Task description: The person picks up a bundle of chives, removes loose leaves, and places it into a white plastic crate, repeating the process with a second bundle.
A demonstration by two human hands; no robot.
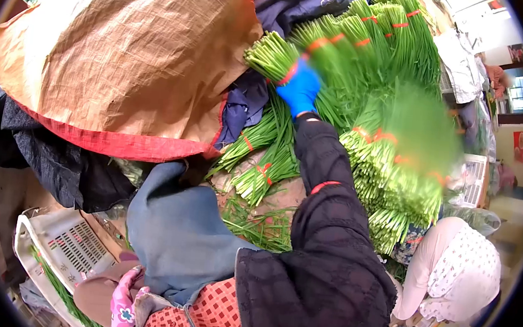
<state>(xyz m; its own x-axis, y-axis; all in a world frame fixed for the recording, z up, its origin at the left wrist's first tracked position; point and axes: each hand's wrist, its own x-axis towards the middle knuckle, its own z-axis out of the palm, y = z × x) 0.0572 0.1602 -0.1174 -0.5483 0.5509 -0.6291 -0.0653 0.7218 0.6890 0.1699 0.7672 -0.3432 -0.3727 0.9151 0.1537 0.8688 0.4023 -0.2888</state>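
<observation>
My right hand (301, 88), in a blue glove, is closed around a bundle of green stems (273, 57) near its red band. The cut ends point to the upper left, close to a big brown sack (129, 48). Beyond and to the right of this hand lies a large heap of green bundles (400, 45) tied with red bands. Part of the heap is blurred. Two smaller banded bundles (260, 179) rest below the hand, above some loose green stems (263, 225). My left hand does not show.
A white plastic crate (76, 250) with green stems in it stands at the lower left. Dark cloth (59, 163) hangs below the sack. Another person (462, 265) in a white patterned head covering is bent over at the lower right. Behind the heap stands another white crate (474, 180).
</observation>
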